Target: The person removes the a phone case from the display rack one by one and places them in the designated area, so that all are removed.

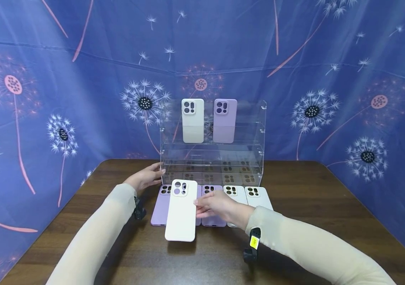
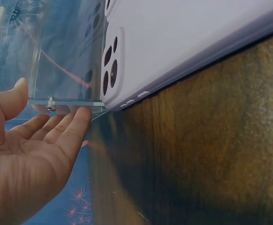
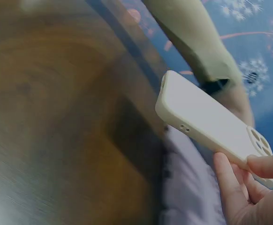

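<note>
My right hand (image 1: pixel 220 206) pinches a white phone case (image 1: pixel 181 215) by its long edge, thumb on one face and fingers behind. The case is tilted upright, camera cutouts at the top, in front of a row of cases. In the right wrist view this white case (image 3: pixel 202 112) is above the wooden table. My left hand (image 1: pixel 147 177) is at the left side of a clear acrylic tiered rack (image 1: pixel 213 151). Seen from the left wrist, the fingers of that hand (image 2: pixel 38 145) are extended against the rack's side panel, thumb apart.
At the rack's foot lie purple cases (image 1: pixel 158 209) on the left and white cases (image 1: pixel 260 201) on the right. One white case (image 1: pixel 193 132) and one purple case (image 1: pixel 224 132) stand on the upper tier. A blue dandelion-print cloth (image 1: pixel 231 47) hangs behind the wooden table (image 1: pixel 302 202).
</note>
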`<state>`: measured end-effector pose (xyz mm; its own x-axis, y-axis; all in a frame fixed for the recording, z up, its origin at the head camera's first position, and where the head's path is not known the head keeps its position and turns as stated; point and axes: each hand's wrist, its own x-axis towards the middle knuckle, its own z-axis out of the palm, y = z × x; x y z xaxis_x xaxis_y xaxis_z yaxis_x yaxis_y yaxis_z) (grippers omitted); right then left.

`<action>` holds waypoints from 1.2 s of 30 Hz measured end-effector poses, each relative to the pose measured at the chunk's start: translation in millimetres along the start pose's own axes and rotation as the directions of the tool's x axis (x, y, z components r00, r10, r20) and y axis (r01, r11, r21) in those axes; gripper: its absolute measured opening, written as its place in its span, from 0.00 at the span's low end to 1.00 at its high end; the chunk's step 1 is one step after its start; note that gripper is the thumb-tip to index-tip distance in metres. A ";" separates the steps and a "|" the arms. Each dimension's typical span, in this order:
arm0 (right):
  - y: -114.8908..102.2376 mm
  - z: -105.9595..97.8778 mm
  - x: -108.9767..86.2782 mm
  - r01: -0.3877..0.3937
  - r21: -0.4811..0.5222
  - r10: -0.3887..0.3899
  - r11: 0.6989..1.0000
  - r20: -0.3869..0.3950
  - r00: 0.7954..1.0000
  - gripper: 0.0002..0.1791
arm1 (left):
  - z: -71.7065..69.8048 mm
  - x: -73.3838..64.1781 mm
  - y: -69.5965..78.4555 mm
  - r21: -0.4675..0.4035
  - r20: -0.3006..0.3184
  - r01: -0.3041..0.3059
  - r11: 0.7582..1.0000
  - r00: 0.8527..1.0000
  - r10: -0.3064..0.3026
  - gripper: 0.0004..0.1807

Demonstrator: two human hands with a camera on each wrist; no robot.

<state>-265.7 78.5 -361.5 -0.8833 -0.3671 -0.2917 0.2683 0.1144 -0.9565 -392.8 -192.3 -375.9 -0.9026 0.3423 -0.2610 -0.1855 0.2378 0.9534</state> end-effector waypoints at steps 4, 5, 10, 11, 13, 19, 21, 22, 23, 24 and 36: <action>16.9 7.2 -10.5 -0.031 0.000 0.031 1.000 0.030 0.999 0.13 | -0.8 -1.1 -0.1 0.001 0.005 0.004 1.000 1.000 -0.004 0.35; 21.1 8.7 -12.8 -0.036 -0.004 0.036 0.999 0.036 0.999 0.13 | -1.1 -1.5 0.0 0.001 0.006 0.005 1.000 1.000 -0.005 0.36; 41.0 13.8 -20.4 -0.076 -0.011 0.077 0.997 0.054 0.996 0.08 | -2.2 -2.1 0.7 0.004 0.010 0.008 1.000 1.000 -0.008 0.36; 44.2 14.7 -21.8 -0.083 -0.012 0.083 0.996 0.055 0.995 0.07 | -2.2 -2.1 0.8 0.006 0.011 0.008 1.000 1.000 -0.009 0.36; 48.8 16.3 -24.7 -0.092 -0.016 0.092 0.996 0.053 0.994 0.05 | -2.2 -2.0 0.8 0.009 0.013 0.009 1.000 1.000 -0.010 0.36; 53.0 22.2 -35.9 -0.119 -0.056 0.122 0.991 0.055 0.991 0.05 | -2.6 -2.0 -0.5 0.005 0.014 0.000 1.000 1.000 0.000 0.36; 53.3 23.7 -38.6 -0.134 -0.073 0.139 0.988 0.062 0.988 0.05 | -2.9 -1.7 -0.9 0.007 0.010 -0.001 1.000 1.000 0.001 0.36; 53.5 24.3 -39.7 -0.139 -0.079 0.144 0.987 0.063 0.988 0.05 | -3.1 -1.7 -1.0 0.005 0.007 -0.002 1.000 1.000 0.002 0.36; 53.9 24.7 -40.4 -0.141 -0.084 0.146 0.986 0.061 0.987 0.05 | -3.3 -1.5 -1.3 0.007 0.008 -0.005 1.000 1.000 0.005 0.36; 54.1 25.0 -41.1 -0.144 -0.088 0.149 0.986 0.059 0.987 0.05 | -3.3 -1.4 -1.3 0.005 0.007 -0.004 1.000 1.000 0.004 0.36; 53.1 26.2 -43.3 -0.195 -0.108 0.199 0.975 0.034 0.979 0.05 | -1.7 -2.7 -0.3 0.008 0.013 -0.001 1.000 1.000 0.000 0.36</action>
<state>-203.1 76.2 -399.8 -0.7986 -0.3680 -0.4763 0.3919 0.2826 -0.8755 -391.0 -194.9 -375.2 -0.8977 0.3539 -0.2625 -0.1818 0.2451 0.9523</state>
